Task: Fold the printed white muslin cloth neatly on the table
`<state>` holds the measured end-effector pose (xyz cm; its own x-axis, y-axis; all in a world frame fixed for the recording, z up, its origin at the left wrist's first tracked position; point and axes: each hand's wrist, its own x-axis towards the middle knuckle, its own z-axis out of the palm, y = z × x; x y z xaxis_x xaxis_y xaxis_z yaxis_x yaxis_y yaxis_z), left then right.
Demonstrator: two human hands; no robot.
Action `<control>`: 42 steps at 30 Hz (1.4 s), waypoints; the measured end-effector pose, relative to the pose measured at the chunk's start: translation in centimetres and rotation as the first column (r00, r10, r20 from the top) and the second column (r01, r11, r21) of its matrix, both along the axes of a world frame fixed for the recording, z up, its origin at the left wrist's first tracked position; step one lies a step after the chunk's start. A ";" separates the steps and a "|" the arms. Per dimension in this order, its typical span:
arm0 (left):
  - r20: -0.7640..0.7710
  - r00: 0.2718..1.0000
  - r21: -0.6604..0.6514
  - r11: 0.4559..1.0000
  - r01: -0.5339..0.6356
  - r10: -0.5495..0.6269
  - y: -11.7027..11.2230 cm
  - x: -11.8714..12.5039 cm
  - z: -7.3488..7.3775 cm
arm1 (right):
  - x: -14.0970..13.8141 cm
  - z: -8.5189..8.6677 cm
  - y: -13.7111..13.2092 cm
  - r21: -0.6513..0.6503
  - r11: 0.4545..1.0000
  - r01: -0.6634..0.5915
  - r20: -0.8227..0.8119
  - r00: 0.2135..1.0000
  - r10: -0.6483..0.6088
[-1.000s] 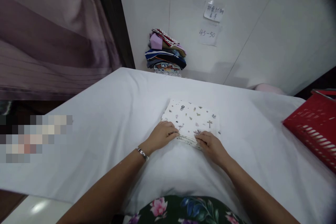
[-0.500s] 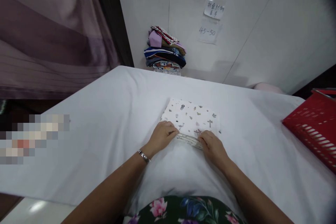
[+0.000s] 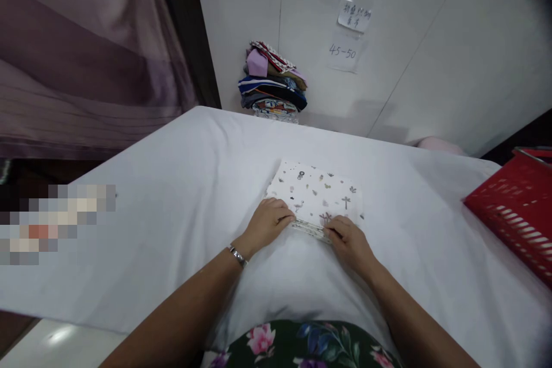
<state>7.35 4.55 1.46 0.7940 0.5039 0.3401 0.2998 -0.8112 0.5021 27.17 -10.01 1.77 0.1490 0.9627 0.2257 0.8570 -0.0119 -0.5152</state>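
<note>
A folded white cloth with small printed figures (image 3: 319, 195) lies on the white-covered table (image 3: 172, 201) in front of me. My left hand (image 3: 265, 224) grips its near left corner, fingers curled over the folded edge. My right hand (image 3: 349, 241) holds the near right corner in the same way, fingers pinched on the layered edge. A silver bracelet (image 3: 237, 255) circles my left wrist.
A stack of folded colourful clothes (image 3: 272, 87) stands against the white wall behind the table. A red plastic basket (image 3: 517, 207) sits at the right edge. Two paper notes (image 3: 347, 34) are stuck on the wall. A purple curtain (image 3: 86, 57) hangs at the left.
Both hands stay on the cloth's near edge; the view shifted very slightly. Nothing else has visibly moved.
</note>
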 end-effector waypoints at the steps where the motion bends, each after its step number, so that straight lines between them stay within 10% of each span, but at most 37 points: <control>1: -0.001 1.000 0.003 1.000 -0.004 0.004 -0.1 0.0 0.0 | 0.0 0.0 0.0 0.001 1.000 0.003 -0.009 1.000 -0.003; 42: -0.045 0.997 0.191 0.979 0.076 -0.069 -1.5 1.0 -0.4 | -0.9 -0.3 0.0 0.050 0.998 0.046 0.099 0.994 -0.051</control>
<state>8.37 3.01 1.09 0.8401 0.3724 0.3944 0.2523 -0.9119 0.3237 26.24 -9.97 1.45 0.1693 0.9427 0.2875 0.9035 -0.0319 -0.4274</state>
